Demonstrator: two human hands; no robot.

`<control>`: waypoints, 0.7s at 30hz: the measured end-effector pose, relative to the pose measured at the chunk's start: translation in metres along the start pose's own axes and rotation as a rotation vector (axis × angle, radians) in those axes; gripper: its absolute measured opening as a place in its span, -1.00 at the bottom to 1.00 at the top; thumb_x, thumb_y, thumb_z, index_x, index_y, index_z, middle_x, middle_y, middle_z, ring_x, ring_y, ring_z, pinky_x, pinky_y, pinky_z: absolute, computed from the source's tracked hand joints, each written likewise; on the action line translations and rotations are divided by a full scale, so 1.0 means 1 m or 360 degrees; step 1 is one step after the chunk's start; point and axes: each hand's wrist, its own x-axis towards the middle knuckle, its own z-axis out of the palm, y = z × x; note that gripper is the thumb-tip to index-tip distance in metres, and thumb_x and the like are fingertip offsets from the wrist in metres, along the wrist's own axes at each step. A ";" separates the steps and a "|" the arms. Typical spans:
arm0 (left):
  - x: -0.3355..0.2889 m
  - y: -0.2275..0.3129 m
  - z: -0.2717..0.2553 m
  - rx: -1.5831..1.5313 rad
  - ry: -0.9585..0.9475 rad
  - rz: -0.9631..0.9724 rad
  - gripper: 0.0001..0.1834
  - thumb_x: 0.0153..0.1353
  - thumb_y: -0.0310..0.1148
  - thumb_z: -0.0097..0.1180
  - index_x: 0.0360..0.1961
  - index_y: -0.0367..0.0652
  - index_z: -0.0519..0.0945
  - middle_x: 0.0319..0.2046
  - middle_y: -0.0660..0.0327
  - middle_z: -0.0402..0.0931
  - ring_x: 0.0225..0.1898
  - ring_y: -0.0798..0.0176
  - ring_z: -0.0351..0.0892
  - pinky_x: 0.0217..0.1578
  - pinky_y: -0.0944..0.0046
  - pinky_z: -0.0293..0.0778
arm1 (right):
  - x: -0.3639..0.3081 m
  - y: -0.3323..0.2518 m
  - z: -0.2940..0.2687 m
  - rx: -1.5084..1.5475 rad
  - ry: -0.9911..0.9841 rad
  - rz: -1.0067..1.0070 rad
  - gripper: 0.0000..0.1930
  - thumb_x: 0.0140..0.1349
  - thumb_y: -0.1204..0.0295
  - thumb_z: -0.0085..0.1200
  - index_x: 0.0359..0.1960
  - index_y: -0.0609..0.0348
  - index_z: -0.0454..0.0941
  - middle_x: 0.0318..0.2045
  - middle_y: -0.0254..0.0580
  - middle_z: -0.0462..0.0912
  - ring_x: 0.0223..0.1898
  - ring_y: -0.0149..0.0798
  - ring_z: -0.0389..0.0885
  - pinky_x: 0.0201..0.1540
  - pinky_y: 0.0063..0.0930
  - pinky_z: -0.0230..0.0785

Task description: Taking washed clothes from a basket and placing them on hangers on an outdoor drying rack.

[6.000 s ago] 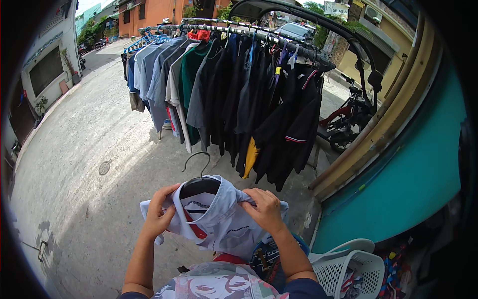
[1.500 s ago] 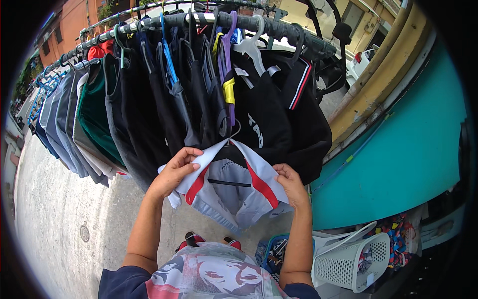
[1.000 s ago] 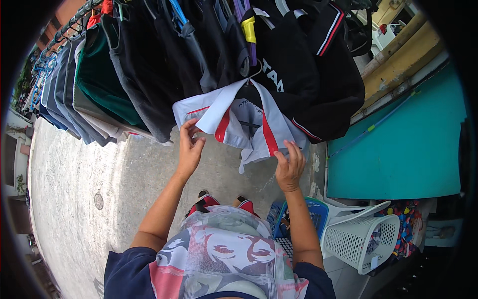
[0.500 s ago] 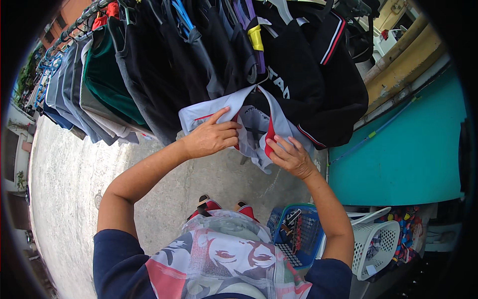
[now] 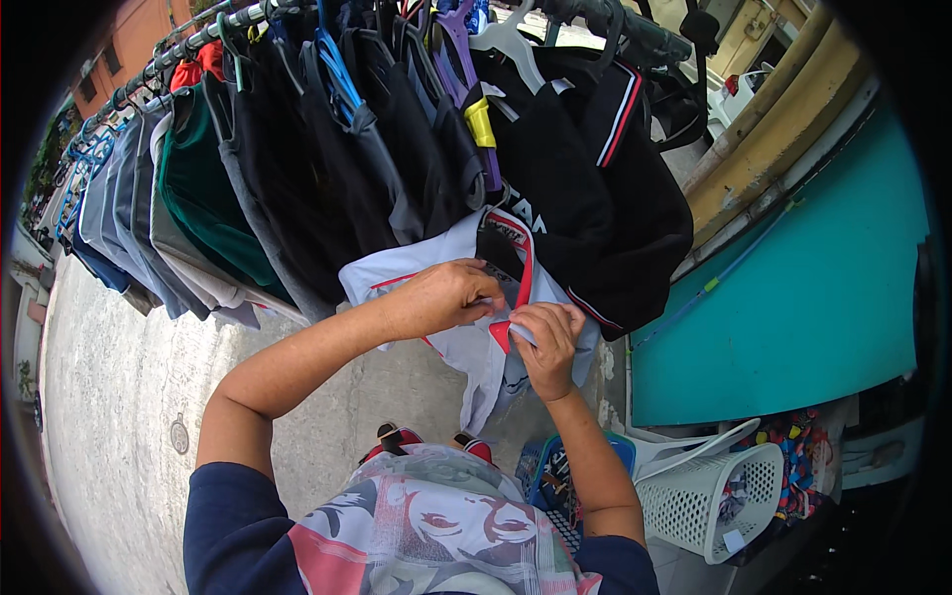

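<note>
A pale grey polo shirt (image 5: pixel 466 377) with red trim hangs in front of the rack's dark clothes, its neck opening toward me. My right hand (image 5: pixel 547 342) is closed on one front edge, with a bit of the red inner facing folded out beside its fingers. On the other side of the opening, my left hand (image 5: pixel 451 297) is curled, its fingertips pinched at the cloth of the same shirt. The two hands are close together but apart. Just behind the shirt hangs a black shirt (image 5: pixel 625 218) with a red and white striped edge.
A metal clothes rail (image 5: pixel 198 40) carries several garments, among them a green shirt (image 5: pixel 203 169). At lower right stand a white plastic basket (image 5: pixel 709 501) and a blue basket (image 5: pixel 620 451). A teal panel (image 5: pixel 773 307) lines the right side; concrete floor lies below.
My hands have come closer together, the right moving left and slightly down. The shirt's opening is narrower, and its lower part hangs further down. The whole view has shifted a little.
</note>
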 end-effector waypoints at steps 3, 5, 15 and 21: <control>-0.004 0.004 -0.004 -0.0075 -0.0225 -0.0173 -0.86 -0.07 -0.50 0.15 -0.39 -0.20 0.57 -0.46 0.16 0.55 -0.40 0.13 0.54 0.18 0.11 0.11 | -0.003 -0.003 0.004 -0.0002 0.0077 0.0075 -0.70 -0.22 0.54 0.21 -0.36 0.04 0.46 -0.37 -0.38 0.54 -0.27 -0.32 0.48 -0.02 -0.28 0.04; -0.007 0.006 -0.005 -0.0092 -0.0150 -0.0045 -0.85 -0.07 -0.51 0.16 -0.39 -0.20 0.58 -0.46 0.16 0.56 -0.41 0.15 0.55 0.17 0.11 0.15 | -0.004 -0.006 0.008 0.0050 0.0109 0.0100 -0.70 -0.22 0.53 0.21 -0.36 0.03 0.47 -0.37 -0.40 0.54 -0.26 -0.32 0.48 -0.01 -0.27 0.02; -0.024 0.007 0.002 0.0081 0.0287 -0.0038 -0.93 -0.06 -0.51 0.17 -0.52 -0.22 0.52 -0.51 0.18 0.56 -0.43 0.18 0.57 0.08 0.10 0.29 | 0.024 -0.016 -0.005 -0.0047 -0.0198 0.0039 -0.76 -0.18 0.48 0.20 -0.40 -0.06 0.51 -0.49 -0.45 0.43 -0.35 -0.36 0.39 -0.11 -0.30 0.01; -0.027 0.010 0.007 -0.0147 0.0561 -0.0131 -0.93 -0.04 -0.50 0.16 -0.50 -0.25 0.54 -0.59 0.13 0.52 -0.48 0.15 0.54 0.06 0.15 0.32 | 0.043 -0.017 -0.016 0.0031 -0.0297 0.0052 -0.79 -0.20 0.45 0.23 -0.47 -0.01 0.50 -0.46 -0.46 0.44 -0.33 -0.35 0.39 -0.13 -0.32 0.04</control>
